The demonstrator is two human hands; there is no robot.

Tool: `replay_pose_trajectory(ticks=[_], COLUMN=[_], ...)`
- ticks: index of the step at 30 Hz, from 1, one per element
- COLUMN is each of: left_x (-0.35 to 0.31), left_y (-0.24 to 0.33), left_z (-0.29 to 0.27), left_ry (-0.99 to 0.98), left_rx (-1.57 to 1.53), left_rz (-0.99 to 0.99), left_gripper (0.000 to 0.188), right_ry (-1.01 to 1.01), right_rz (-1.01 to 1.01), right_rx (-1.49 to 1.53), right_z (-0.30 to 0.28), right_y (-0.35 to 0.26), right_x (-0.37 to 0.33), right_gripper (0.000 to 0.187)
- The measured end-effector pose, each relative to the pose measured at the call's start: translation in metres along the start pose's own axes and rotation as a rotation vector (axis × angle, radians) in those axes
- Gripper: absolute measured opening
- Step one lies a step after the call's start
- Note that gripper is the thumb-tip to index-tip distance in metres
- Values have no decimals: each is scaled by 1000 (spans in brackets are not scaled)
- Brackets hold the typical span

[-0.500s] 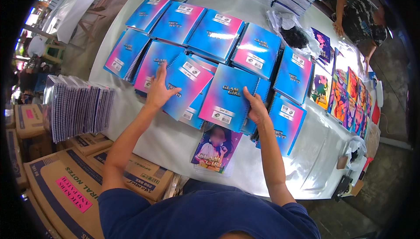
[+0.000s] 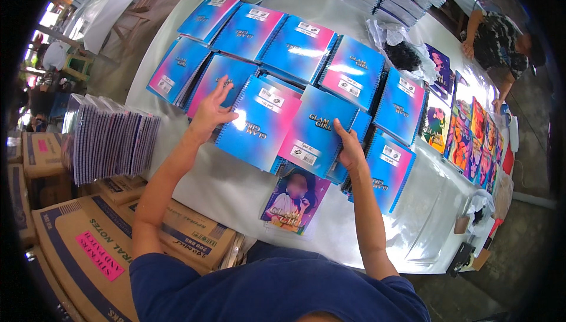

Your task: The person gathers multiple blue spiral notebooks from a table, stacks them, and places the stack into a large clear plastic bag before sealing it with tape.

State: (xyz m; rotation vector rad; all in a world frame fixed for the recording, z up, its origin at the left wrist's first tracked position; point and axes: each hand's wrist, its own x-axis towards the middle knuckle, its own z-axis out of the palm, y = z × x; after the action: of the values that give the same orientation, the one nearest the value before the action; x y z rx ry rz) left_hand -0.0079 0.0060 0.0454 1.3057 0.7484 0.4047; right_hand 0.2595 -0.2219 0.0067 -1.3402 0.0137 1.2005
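Blue and pink spiral notebooks lie in stacks on the white-covered table. At the near middle, a notebook (image 2: 262,122) lies flat with its spiral edge to the left. My left hand (image 2: 209,114) is open beside that edge, fingers spread over the neighbouring stack's notebook (image 2: 213,80), thumb near the spiral. To the right, another notebook (image 2: 318,128) overlaps its neighbour. My right hand (image 2: 352,152) grips its right edge, thumb on the cover and fingers partly hidden at the side. Below it lies a purple notebook (image 2: 295,201) with a portrait cover.
More blue-pink notebook stacks (image 2: 354,71) spread behind and to the right. Colourful notebooks (image 2: 471,127) lie at the far right, near another person (image 2: 498,39). Upright notebooks (image 2: 115,139) stand at the left, above cardboard boxes (image 2: 82,227). A plastic bag (image 2: 404,53) sits behind the stacks.
The left notebook, tilted under my left hand before, now lies flat and level beside the right one. My left hand has come off it to the left. My right hand stays at its notebook.
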Motion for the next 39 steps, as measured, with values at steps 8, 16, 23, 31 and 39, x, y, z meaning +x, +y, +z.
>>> replay_pose_trajectory(ticks=[8,16,23,31,39], left_x=[-13,9,126,265,252], left_y=[78,3,-10,14,73], left_z=[22,68,30,-130,-79], left_ry=[-236,-56,349,582,429], left_rx=[-168,-129,1201,1474,1614], left_rz=[67,223,625,-169,65], left_gripper=[90,80,79,69,42], right_ry=[-103,-304,-6,30,-18], right_rz=[-31,25,-138,-89,-81], right_rx=[-58,323,-95,-65,-49], right_z=[-16,-26,-5,-1,-7], right_y=[7,2,11,6,5], right_x=[12,12,14,6,9], right_gripper=[72,72,49,53,52])
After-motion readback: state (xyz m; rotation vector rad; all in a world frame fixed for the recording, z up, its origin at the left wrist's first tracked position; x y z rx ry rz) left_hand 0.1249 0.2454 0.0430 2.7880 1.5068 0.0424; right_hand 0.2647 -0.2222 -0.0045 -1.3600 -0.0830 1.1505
